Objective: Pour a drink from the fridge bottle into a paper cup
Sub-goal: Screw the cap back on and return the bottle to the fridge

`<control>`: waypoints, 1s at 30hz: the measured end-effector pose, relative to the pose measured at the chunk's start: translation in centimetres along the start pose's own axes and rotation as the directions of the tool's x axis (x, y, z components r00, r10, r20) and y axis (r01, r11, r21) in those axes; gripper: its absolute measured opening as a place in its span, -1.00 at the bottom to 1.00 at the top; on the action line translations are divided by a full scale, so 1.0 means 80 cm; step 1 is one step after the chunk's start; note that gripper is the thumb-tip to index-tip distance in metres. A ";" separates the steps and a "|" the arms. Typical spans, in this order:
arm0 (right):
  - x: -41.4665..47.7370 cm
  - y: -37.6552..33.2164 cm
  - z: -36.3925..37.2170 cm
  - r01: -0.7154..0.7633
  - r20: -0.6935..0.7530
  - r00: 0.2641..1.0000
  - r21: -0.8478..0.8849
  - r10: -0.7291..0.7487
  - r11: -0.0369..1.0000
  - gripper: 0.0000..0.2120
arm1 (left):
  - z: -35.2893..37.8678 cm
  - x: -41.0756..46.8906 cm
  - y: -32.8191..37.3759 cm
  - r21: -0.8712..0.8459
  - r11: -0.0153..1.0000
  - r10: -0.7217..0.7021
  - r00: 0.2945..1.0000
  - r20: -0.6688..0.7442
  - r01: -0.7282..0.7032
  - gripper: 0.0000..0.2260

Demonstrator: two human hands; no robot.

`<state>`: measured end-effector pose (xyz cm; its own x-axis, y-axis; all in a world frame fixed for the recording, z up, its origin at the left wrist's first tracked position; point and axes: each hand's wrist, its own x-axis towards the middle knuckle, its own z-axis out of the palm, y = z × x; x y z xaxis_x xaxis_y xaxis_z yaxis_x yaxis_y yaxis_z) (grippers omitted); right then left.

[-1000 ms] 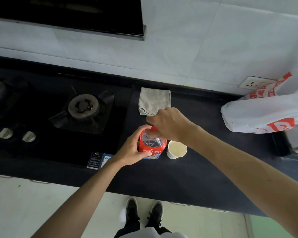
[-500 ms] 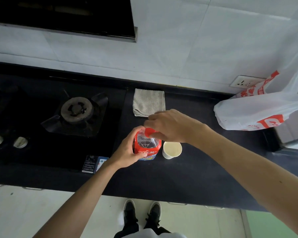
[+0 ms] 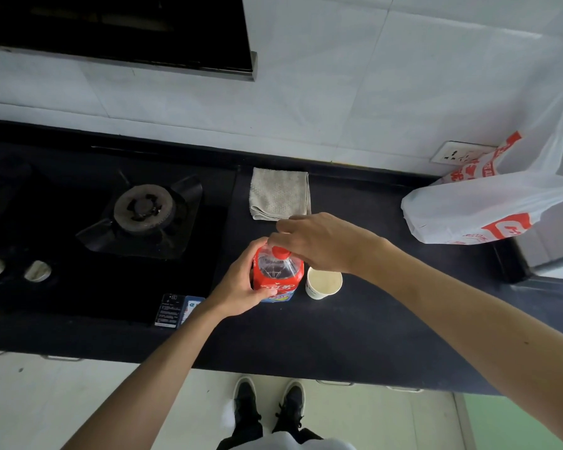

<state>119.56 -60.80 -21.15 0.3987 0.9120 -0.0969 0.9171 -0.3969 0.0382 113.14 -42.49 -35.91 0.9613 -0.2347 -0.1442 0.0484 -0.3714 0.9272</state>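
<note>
1. While the fingertips (image 3: 278,237) of the right hand (image 3: 320,243) curl down over the red cap (image 3: 281,252) and pinch it, the cap sits on the neck of the bottle (image 3: 278,277).
2. The left hand (image 3: 241,284) wraps the bottle's body from its 9 o'clock side, with the thumb lying across the red label on the near face and the other fingers curled round the far shoulder.
3. The bottle stands upright on the black countertop (image 3: 355,332), with dark drink showing through its clear shoulder.
4. The paper cup (image 3: 324,282) stands upright just beside the bottle at its 3 o'clock, mouth up, under the right wrist. I cannot tell whether it holds anything.
5. At the bottle's 12 o'clock a folded grey cloth (image 3: 278,193) lies flat near the wall.
6. At 2 o'clock, well apart, a white plastic bag (image 3: 488,206) with red print slumps on the counter below a wall socket (image 3: 459,154).
7. At 10 o'clock is a gas burner (image 3: 143,207), at 9 o'clock two pale knobs (image 3: 36,271), and at 8 o'clock, near the left wrist, printed stickers (image 3: 176,308) on the hob's edge.
8. At 6 o'clock, black shoes (image 3: 268,404) stand on the pale floor.
</note>
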 end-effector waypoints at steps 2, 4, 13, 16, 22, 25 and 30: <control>0.001 -0.001 0.002 -0.017 -0.023 1.000 -0.016 0.017 1.000 -0.69 | 0.000 -0.001 -0.001 -0.003 1.000 0.004 1.000 -0.003 -0.004 -0.20; 0.003 -0.001 0.001 -0.043 -0.027 0.999 -0.004 0.043 0.999 -0.70 | -0.001 -0.002 0.000 -0.009 1.000 0.011 1.000 -0.008 -0.011 -0.19; 0.016 -0.009 0.028 -0.208 -0.070 0.978 -0.165 0.199 0.964 -0.43 | 0.000 -0.002 0.003 -0.006 1.000 0.019 1.000 -0.016 -0.019 -0.15; 0.007 -0.002 0.024 -0.054 -0.097 0.994 -0.021 0.052 0.998 -0.56 | 0.001 -0.001 0.003 -0.026 1.000 0.008 1.000 0.002 -0.008 -0.22; -0.001 0.007 0.016 0.014 -0.106 0.994 0.006 -0.014 1.000 -0.72 | 0.000 -0.001 -0.003 -0.025 1.000 -0.006 1.000 0.001 0.007 -0.20; 0.004 0.000 0.020 -0.033 -0.085 0.996 -0.057 0.028 0.998 -0.70 | 0.000 -0.001 0.000 -0.025 1.000 0.004 1.000 -0.014 -0.004 -0.18; 0.005 -0.017 0.032 -0.252 -0.204 0.958 -0.263 0.201 0.931 -0.64 | 0.002 -0.002 0.004 -0.017 1.000 0.020 0.999 -0.046 -0.021 -0.15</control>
<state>118.43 -60.15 -23.80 0.5674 0.8150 0.1173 0.7548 -0.5718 0.3216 112.94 -42.70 -35.67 0.9735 -0.2009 -0.1096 0.0329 -0.3511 0.9358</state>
